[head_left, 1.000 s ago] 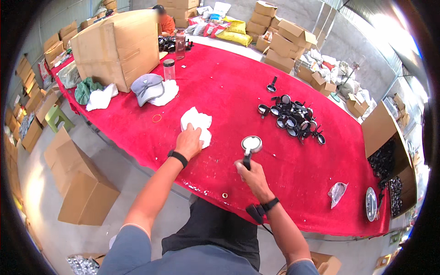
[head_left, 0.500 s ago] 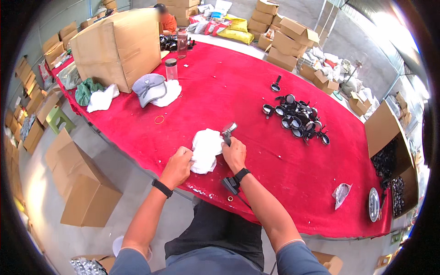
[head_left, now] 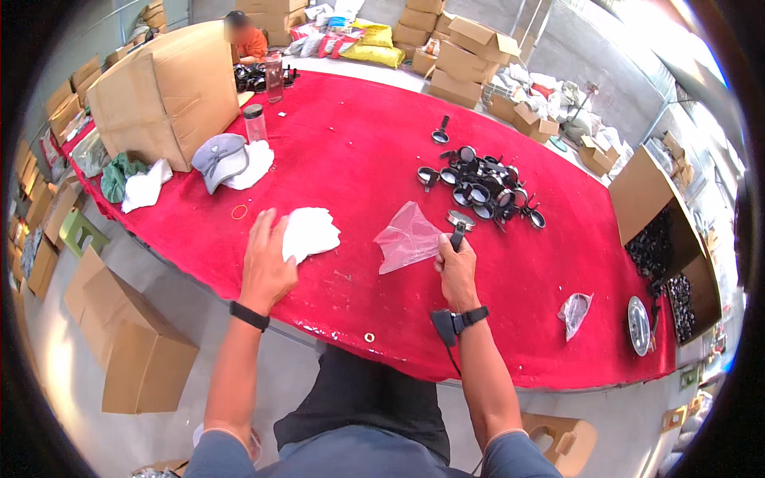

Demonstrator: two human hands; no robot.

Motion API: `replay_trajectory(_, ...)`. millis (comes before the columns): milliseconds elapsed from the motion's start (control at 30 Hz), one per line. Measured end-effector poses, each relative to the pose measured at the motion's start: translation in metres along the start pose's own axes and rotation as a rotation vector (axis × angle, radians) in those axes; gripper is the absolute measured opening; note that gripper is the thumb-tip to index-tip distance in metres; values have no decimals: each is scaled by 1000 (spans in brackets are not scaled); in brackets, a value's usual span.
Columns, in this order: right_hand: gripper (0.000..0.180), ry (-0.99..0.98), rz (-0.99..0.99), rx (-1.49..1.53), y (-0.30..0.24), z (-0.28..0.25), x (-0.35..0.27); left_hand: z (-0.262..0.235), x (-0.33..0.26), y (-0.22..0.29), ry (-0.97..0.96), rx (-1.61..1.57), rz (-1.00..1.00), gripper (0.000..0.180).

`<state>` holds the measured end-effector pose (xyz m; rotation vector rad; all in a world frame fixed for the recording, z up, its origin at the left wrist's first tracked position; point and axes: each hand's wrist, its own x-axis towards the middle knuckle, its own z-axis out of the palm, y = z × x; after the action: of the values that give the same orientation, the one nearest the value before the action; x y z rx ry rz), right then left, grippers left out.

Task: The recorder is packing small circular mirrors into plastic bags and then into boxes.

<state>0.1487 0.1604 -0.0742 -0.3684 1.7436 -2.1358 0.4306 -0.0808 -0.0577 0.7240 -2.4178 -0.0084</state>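
Note:
My right hand (head_left: 457,272) is closed on the black stem of a small round mirror (head_left: 460,221), its disc above my fingers. A crumpled clear plastic bag (head_left: 406,239) lies just left of that hand; its edge reaches my fingers, and I cannot tell if they pinch it. My left hand (head_left: 269,267) rests with fingers apart at the left edge of a folded white cloth (head_left: 311,233). Farther right is a pile of similar round mirrors (head_left: 486,187) with black mounts, and one single mirror (head_left: 440,131) lies beyond it.
The red-covered table (head_left: 343,175) bears a large carton (head_left: 167,95), a grey cap (head_left: 221,161) and a lidded clear jar (head_left: 254,123) at left. At right are a small plastic bag (head_left: 575,312), a clear oval dish (head_left: 638,327) and an open box of black parts (head_left: 653,247). A ring (head_left: 369,338) lies near the front edge.
My hands have moved apart. The white cloth has shifted left and left my right hand, which still holds the mirror. The clear bag now shows between them. The view has turned right.

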Motion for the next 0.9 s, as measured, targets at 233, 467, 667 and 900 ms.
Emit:
replay_trajectory(233, 11, -217, 123, 368, -37, -18, -60, 44, -3, 103, -352, -983, -333, 83)
replay_trajectory(467, 8, -278, 210, 555, -40, -50, -94, 45, -10, 134, -714, -2030, -529, 29)
replay_trajectory(667, 16, -140, 257, 347, -34, -76, -118, 25, -5, 146, -554, -1740, -543, 16)
replay_trajectory(900, 20, 30, 50, 111, -45, -85, -136, 3, 0, 157, -497, -1399, -454, 19)
